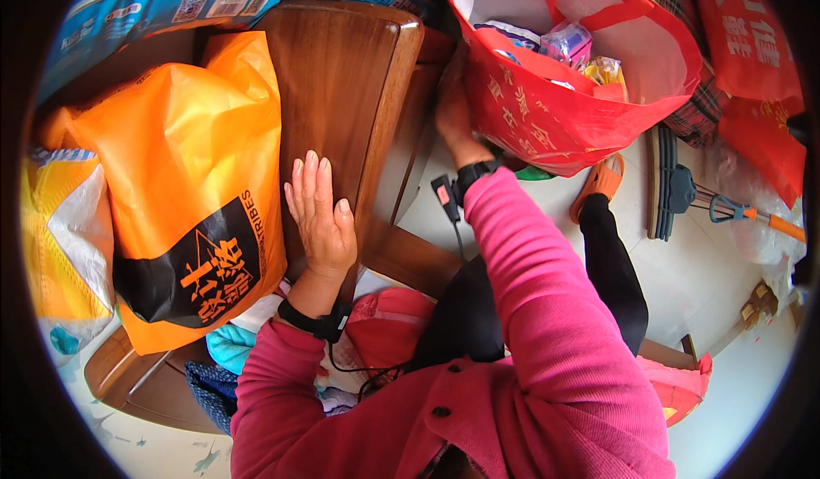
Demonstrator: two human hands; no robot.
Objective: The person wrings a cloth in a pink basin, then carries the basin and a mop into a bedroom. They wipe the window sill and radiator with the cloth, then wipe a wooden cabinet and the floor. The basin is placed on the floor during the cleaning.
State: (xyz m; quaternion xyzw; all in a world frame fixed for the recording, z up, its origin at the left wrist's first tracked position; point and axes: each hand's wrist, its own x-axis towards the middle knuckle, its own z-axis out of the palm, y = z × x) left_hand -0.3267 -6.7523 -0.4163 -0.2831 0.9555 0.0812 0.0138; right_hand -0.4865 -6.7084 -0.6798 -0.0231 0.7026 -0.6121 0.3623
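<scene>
My left hand [320, 213] lies palm up beside the wooden tabletop's edge, fingers apart, holding nothing. Left of it an orange plastic bag [186, 133] with a black printed patch leans on the wooden furniture [327, 69]. My right hand [456, 114] reaches to the near left side of a large red shopping bag [551, 120]; its fingers are dark, blurred and partly hidden by the bag, so a grip cannot be made out. Inside the red bag are a purple plastic-wrapped pack [567, 43] and a yellow packet [603, 70].
A blue package [173, 11] lies at the upper left, a yellow bag [64, 235] at the far left. A floor mop [669, 184], red plastic bags [743, 37] and a plaid bag [695, 114] are on the right. Folded cloths [230, 348] lie below my left hand.
</scene>
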